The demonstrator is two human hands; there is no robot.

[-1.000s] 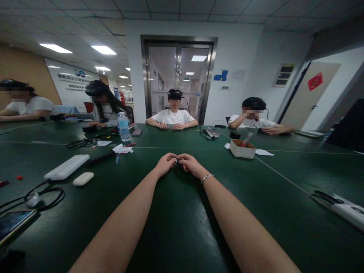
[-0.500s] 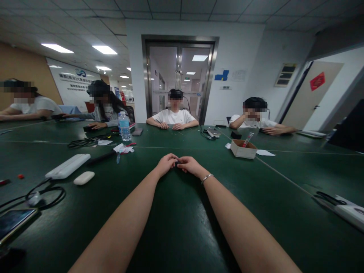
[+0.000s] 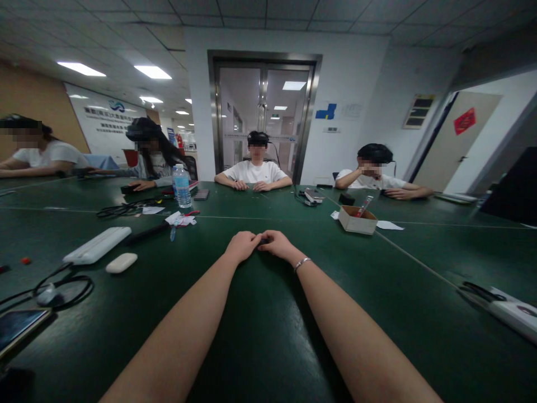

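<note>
Out over the green table [image 3: 268, 324], my two hands meet at their fingertips. My right hand [image 3: 277, 244], with a silver bracelet on its wrist, is closed round a small dark object [image 3: 264, 242]. Most of that object is hidden by the fingers, and its kind cannot be made out. My left hand [image 3: 242, 246] is closed too, its fingers bent and its thumb side against the right fingertips. Whatever it may grip is covered by the hand itself.
To the left lie a white power bank [image 3: 98, 246], a white earbud case [image 3: 121, 263], a phone [image 3: 23, 330] and coiled cables. A water bottle [image 3: 182, 187] stands farther back. At right are a cardboard box [image 3: 356, 220] and a white power strip [image 3: 514, 313]. Several people sit opposite.
My left hand has turned so that its back faces up more and its fingers are more closed. Less of the dark object shows between the hands. The view has shifted slightly.
</note>
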